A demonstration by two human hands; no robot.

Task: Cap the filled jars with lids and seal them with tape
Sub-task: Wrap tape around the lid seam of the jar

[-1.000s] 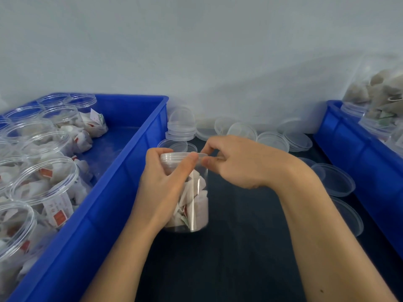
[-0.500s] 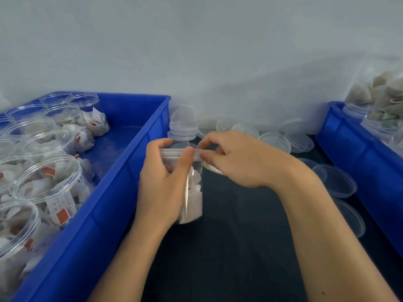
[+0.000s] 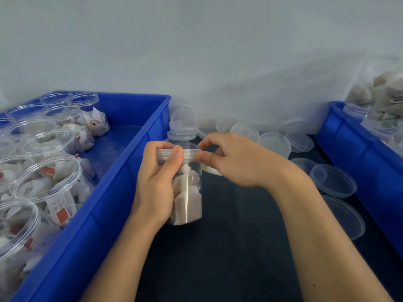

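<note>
We gripped capped jar in left hand, thumb over lid; right hand pinched lid edge, just right of jar.

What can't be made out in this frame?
- Tape: clear, if any; head view can't show it on the lid.
- Jar: left side hidden by the left hand.
- Right hand: fingertip pinch too small to read.
- Left bin: cut by frame edge.

jar partly hidden behind left hand, blue crate cut off at left edge
</note>
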